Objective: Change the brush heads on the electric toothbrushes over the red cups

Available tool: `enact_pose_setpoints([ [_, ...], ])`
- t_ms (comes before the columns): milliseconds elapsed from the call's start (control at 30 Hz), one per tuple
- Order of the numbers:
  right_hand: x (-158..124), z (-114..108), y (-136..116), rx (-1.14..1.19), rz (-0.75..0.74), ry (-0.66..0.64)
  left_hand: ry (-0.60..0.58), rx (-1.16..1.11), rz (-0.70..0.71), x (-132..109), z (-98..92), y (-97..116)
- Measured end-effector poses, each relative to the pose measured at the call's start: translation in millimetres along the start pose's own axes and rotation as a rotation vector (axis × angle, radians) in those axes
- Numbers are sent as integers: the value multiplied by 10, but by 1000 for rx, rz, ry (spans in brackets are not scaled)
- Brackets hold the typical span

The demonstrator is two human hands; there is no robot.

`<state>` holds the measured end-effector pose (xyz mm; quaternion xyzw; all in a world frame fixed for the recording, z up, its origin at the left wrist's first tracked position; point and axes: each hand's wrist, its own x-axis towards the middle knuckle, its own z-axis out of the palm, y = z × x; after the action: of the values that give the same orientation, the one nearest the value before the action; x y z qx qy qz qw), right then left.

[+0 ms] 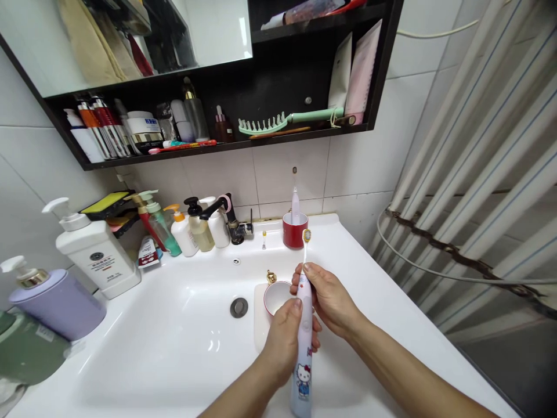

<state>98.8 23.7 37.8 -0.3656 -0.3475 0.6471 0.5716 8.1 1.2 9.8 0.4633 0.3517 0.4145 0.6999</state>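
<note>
Both my hands hold a white electric toothbrush point(304, 354) with a cartoon cat on its handle, upright over the right side of the white sink point(174, 337). My left hand point(282, 339) is wrapped round the middle of the handle. My right hand point(328, 299) grips the handle's top, its fingers pinched near the neck. The brush head point(307, 235) points up. A small white cup point(276, 295) stands just behind my left hand.
A red cup point(295, 230) with another electric toothbrush stands at the sink's back. A black tap point(226, 217) and several pump bottles point(183, 229) line the back left. Large dispensers point(93, 249) stand at the left. A dark shelf point(217, 125) holds toiletries and a green comb point(278, 122). Pipes point(478, 174) run on the right.
</note>
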Motion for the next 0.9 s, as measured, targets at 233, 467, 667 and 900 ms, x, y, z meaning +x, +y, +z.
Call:
enact_pose_setpoints([
  [233, 13, -9, -2, 54, 2, 1, -19, -36, -31, 5, 2, 13],
  [467, 17, 21, 24, 120, -5, 43, -34, -108, -66, 17, -4, -31],
  [667, 54, -59, -33, 96, 49, -46, -18, -119, -35, 17, -1, -60],
  [900, 35, -68, -125, -1, -1, -41, -28, 32, 19, -42, 30, -61],
])
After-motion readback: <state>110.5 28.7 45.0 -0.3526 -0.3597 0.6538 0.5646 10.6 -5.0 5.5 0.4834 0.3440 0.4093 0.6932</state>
